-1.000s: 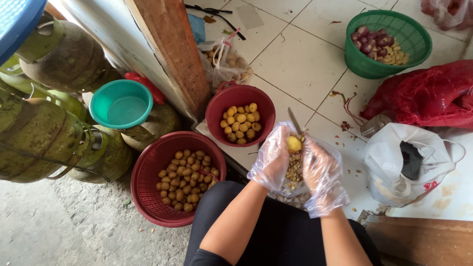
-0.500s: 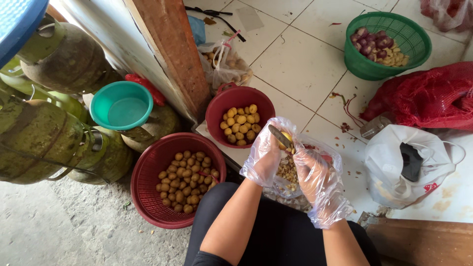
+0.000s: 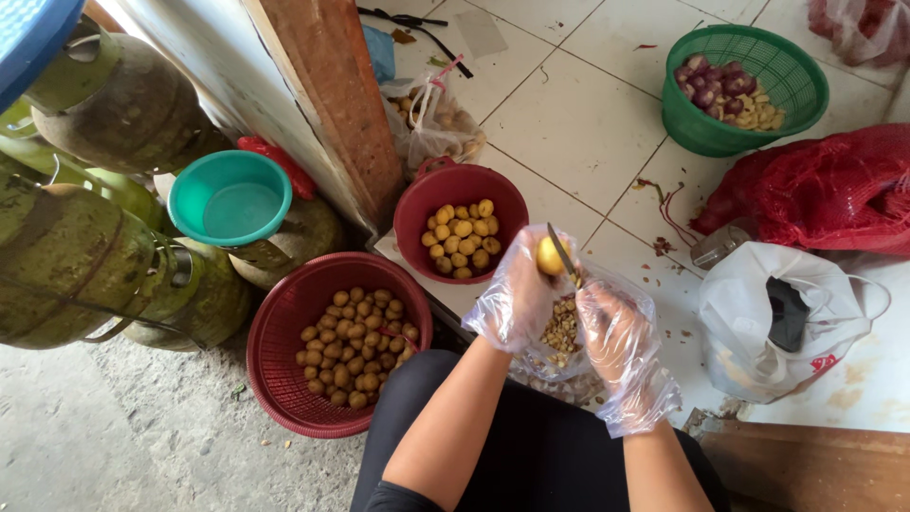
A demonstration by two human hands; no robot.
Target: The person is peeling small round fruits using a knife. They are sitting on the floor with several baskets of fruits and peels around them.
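Two hands in loose clear plastic gloves work close together over the person's lap. The left hand (image 3: pixel 517 299) has its grip clamped around a small yellow potato (image 3: pixel 548 256), raised above the knees so the blade can reach it. The right hand (image 3: pixel 616 337) is closed on the handle of a small knife (image 3: pixel 561 251), whose blade rests against the potato's side, angled up and away from the body. Directly beneath both hands hangs an open clear bag of peelings (image 3: pixel 561 332), placed there so the scraps drop straight in rather than onto the floor.

Just ahead of the left hand stands a dark red bowl (image 3: pixel 417 213) with pale yellow, peeled-looking potatoes in it, near enough to drop a finished one without stretching. Beside the left knee sits a wide red basket (image 3: pixel 275 379) of browner, unpeeled ones, likewise within easy reach. A teal bowl (image 3: pixel 194 185) rests on top of one of the green gas cylinders (image 3: pixel 76 256) crowded along the left.

Farther off on the tiled floor (image 3: pixel 578 123) are a green basket (image 3: pixel 692 133) holding shallots and garlic, a red mesh sack (image 3: pixel 815 190), and a white plastic bag (image 3: pixel 758 370).
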